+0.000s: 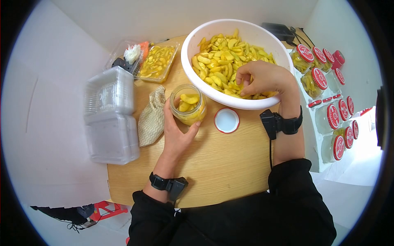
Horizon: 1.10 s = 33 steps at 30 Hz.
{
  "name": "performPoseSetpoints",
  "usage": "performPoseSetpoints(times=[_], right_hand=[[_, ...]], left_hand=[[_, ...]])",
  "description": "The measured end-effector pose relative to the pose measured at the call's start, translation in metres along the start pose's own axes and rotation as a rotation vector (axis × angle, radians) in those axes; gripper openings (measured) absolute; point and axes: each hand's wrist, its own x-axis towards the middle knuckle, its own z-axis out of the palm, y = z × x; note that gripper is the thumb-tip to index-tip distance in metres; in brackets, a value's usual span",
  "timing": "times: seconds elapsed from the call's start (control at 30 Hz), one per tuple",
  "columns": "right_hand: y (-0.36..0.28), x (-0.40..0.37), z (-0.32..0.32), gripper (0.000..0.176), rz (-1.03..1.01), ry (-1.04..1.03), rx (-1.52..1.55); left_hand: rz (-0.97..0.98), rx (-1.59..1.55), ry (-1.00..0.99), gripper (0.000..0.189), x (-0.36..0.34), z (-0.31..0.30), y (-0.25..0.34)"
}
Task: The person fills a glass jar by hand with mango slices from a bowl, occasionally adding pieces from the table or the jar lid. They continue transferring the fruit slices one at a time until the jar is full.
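My left hand (179, 133) is wrapped round a glass jar (189, 117) on the wooden table. Yellow fruit or vegetable slices fill part of the jar, and its mouth is uncovered. A large white basin (240, 103) at the back holds many yellow slices (221, 61). Over the basin's right side my right hand (258, 78) is closed, its fingers curled towards the slices; anything between the fingertips is too small to make out. Between jar and basin lies a round lid (226, 121), white inside with a red rim.
Clear plastic containers (111, 117) are stacked at the left, beside a patterned cloth bag (152, 121). Behind them is a tray of yellow pieces (157, 61). Jars with red lids (333, 116) stand on a white shelf at the right. A black box (278, 31) is behind the basin.
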Motion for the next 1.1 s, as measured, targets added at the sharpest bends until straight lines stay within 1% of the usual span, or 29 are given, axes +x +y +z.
performPoseSetpoints(times=[0.07,0.17,0.27,0.37,0.47,0.57,0.67,0.77,0.87,1.07,1.1], right_hand=[[0.000,0.002,0.002,0.038,-0.011,-0.024,0.051],[-0.011,0.000,0.001,0.044,0.006,-0.053,0.030],[-0.010,0.001,0.005,0.048,-0.048,-0.034,-0.029],[-0.007,0.003,0.008,0.049,-0.113,-0.003,-0.084],[-0.002,0.005,0.011,0.050,-0.165,0.017,-0.040],[-0.006,0.002,0.009,0.050,-0.138,0.011,-0.037],[-0.011,0.000,0.005,0.048,-0.133,-0.013,-0.024],[-0.009,0.002,0.006,0.043,-0.155,-0.010,-0.024],[-0.012,0.003,0.007,0.036,-0.108,-0.007,-0.073],[-0.002,0.009,0.018,0.026,-0.158,0.134,-0.042],[-0.005,0.008,0.016,0.025,-0.147,0.122,-0.040]], left_hand=[[0.008,0.003,0.004,0.095,0.000,0.001,-0.002],[0.008,0.006,0.002,0.095,0.000,0.000,0.000],[0.007,0.001,-0.001,0.094,0.001,0.000,0.004],[0.013,0.002,0.006,0.094,0.001,0.000,0.004],[0.007,-0.021,0.008,0.093,0.001,0.001,0.002],[0.001,-0.037,0.006,0.092,0.001,0.001,0.002],[0.000,-0.027,0.001,0.093,0.001,0.001,0.001],[0.000,0.006,0.000,0.094,0.001,0.000,0.002],[-0.002,0.000,0.001,0.095,0.000,0.000,0.005],[0.006,0.042,0.007,0.096,0.000,0.000,0.001],[0.004,0.052,0.008,0.096,0.000,0.000,0.002]])
